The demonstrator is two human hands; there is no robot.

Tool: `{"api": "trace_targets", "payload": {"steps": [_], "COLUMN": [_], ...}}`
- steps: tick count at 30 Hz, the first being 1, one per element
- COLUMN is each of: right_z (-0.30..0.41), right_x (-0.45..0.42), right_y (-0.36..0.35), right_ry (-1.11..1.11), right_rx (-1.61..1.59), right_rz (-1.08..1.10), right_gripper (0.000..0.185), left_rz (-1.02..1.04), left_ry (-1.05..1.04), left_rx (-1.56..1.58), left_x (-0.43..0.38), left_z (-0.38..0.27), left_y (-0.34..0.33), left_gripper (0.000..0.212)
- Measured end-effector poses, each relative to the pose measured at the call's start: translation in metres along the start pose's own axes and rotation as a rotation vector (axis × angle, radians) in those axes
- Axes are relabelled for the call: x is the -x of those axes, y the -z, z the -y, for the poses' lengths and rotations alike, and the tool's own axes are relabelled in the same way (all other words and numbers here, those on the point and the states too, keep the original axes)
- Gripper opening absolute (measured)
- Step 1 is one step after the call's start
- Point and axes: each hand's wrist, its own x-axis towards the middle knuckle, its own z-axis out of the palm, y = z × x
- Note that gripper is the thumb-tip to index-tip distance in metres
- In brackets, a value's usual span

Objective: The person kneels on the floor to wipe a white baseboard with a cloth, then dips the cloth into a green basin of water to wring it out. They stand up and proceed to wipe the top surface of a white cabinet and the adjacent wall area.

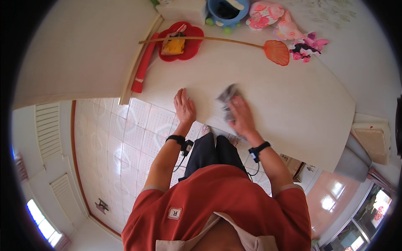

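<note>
A pale tabletop [282, 103] spreads out in front of me. My left hand [184, 106] rests flat near its front left edge, with no object visible in it. To its right, my right hand [241, 114] presses a crumpled grey cloth [229, 94] against the surface; both look blurred. Part of the cloth is hidden under the palm and fingers. Each wrist wears a black strap with a small device and a cable.
At the back lie a red flower-shaped tray [196, 50] with a yellow packet [173, 47], an orange fly swatter [276, 52], a blue pot [228, 18] and painted figurines [265, 15]. A red rolled item [145, 67] lies at the left, beside a panel edge [125, 94].
</note>
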Motion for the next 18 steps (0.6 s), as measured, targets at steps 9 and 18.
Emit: {"api": "trace_targets", "payload": {"steps": [9,18], "right_z": [-0.015,0.136], "right_x": [-0.028,-0.159], "right_y": [-0.002,-0.091], "right_ry": [-0.447,-0.088], "right_rx": [0.291,0.123], "right_rz": [-0.290,-0.039], "right_gripper": [0.076,0.074], "left_rz": [0.007,-0.129], "left_ry": [-0.037,0.095], "left_rx": [0.041,0.243], "left_x": [-0.002,0.005], "left_z": [-0.002,0.034], "left_y": [0.005,0.063], "left_gripper": [0.044,0.047]}}
